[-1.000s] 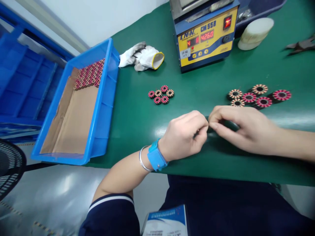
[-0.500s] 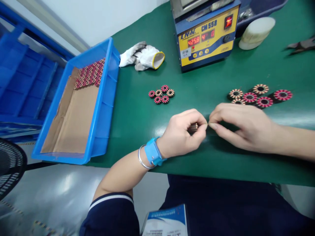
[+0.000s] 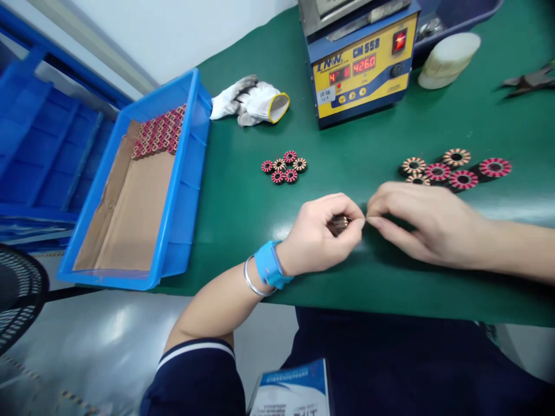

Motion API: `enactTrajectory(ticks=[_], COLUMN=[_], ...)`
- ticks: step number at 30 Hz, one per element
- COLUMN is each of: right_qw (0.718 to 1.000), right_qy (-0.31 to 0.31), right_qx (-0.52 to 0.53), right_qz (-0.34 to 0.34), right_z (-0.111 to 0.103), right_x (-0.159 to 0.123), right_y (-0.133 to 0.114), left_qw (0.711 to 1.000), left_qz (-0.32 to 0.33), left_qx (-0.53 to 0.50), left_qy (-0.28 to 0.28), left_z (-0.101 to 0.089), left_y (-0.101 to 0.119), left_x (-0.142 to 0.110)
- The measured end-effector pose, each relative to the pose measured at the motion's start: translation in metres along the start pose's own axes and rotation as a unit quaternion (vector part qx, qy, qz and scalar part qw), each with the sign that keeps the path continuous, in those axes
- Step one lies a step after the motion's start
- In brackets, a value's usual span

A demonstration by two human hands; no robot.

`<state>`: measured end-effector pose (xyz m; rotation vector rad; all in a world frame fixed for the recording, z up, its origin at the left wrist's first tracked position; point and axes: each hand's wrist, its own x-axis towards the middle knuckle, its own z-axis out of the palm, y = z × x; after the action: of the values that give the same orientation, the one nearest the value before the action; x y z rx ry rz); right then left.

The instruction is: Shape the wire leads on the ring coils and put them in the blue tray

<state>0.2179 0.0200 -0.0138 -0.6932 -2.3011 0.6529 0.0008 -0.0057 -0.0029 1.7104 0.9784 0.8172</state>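
Observation:
My left hand (image 3: 323, 234) is closed around a copper-wound coil core (image 3: 339, 224), which shows in part between thumb and index finger. My right hand (image 3: 427, 225) is pinched shut, its thumb and fingertips nearly touching my left fingertips. A thin wire seems to run between the two pinches, but the fingers mostly hide it. Just beyond my right hand stand several wound cores, some with red tops (image 3: 494, 168) and some with tan tops (image 3: 457, 157). Another small cluster of red and tan cores (image 3: 285, 167) stands ahead of my left hand.
At left, a blue bin (image 3: 171, 231) lined with cardboard holds rows of cores (image 3: 160, 132). White gloves (image 3: 251, 103) lie behind. A yellow-fronted heater unit (image 3: 362, 75) with lit displays stands at the back, near a whitish round block (image 3: 448, 60) and pliers (image 3: 531, 81).
Both hands keep almost the same place and pinch; the gap between their fingertips looks slightly smaller. The digits on the heater unit's display differ. The view has shifted very slightly.

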Motion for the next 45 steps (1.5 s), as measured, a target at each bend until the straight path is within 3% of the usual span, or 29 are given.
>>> enactTrajectory(ticks=[1, 2, 3, 4, 5, 7, 9, 11, 15, 17, 21, 32, 35, 40, 42, 45], right_qw=[0.989, 0.959, 0.931, 0.925, 0.943, 0.992, 0.997, 0.994, 0.995, 0.992, 0.997, 0.997, 0.995, 0.977, 0.980, 0.992], right_qy=[-0.052, -0.103, -0.137, -0.140, -0.111, -0.009, 0.051, 0.048, 0.102, 0.126, 0.081, 0.063, 0.086, 0.214, 0.199, 0.126], right_qx=[0.106, 0.203, 0.264, 0.279, 0.249, 0.100, -0.031, -0.050, 0.024, 0.017, -0.007, -0.032, -0.033, -0.004, 0.006, 0.027], right_qz=[0.094, 0.168, 0.211, 0.218, 0.189, 0.071, -0.044, -0.080, 0.000, 0.003, -0.018, -0.040, -0.036, -0.008, -0.006, 0.005], right_z=[0.000, 0.000, 0.000, 0.000, 0.001, 0.003, 0.005, 0.005, -0.001, -0.001, 0.005, 0.011, 0.004, 0.000, 0.004, 0.009], right_x=[0.001, 0.002, 0.003, 0.002, 0.002, 0.000, -0.003, -0.005, -0.007, -0.007, -0.007, -0.004, -0.005, -0.006, -0.006, -0.004], right_y=[-0.002, -0.003, -0.003, -0.003, -0.002, 0.001, 0.003, 0.003, 0.003, 0.003, 0.004, 0.005, 0.001, 0.002, 0.005, 0.006], left_qw=[0.995, 0.986, 0.983, 0.988, 0.996, 0.995, 0.976, 0.970, 0.978, 0.983, 0.983, 0.984, 0.983, 0.976, 0.976, 0.980], left_qz=[0.072, 0.123, 0.140, 0.121, 0.073, -0.057, -0.147, -0.165, -0.135, -0.108, -0.103, -0.094, -0.063, -0.024, -0.019, 0.004], left_qx=[0.061, 0.101, 0.110, 0.085, 0.036, -0.084, -0.159, -0.174, -0.157, -0.150, -0.152, -0.146, -0.170, -0.216, -0.216, -0.199], left_qy=[0.025, 0.044, 0.052, 0.050, 0.040, 0.001, -0.030, -0.033, -0.001, 0.016, 0.017, -0.043, -0.032, 0.009, 0.017, 0.027], left_z=[0.002, 0.003, 0.003, 0.004, 0.003, 0.002, 0.000, -0.001, -0.002, -0.003, -0.004, 0.000, -0.001, -0.005, -0.006, -0.004], left_y=[-0.001, -0.002, -0.003, -0.002, -0.001, 0.001, 0.004, 0.004, -0.001, -0.004, -0.009, -0.021, -0.017, -0.015, -0.016, -0.019], left_x=[-0.001, -0.001, -0.002, -0.002, -0.001, 0.000, 0.002, 0.003, 0.005, 0.006, 0.007, 0.004, 0.002, 0.004, 0.005, 0.006])
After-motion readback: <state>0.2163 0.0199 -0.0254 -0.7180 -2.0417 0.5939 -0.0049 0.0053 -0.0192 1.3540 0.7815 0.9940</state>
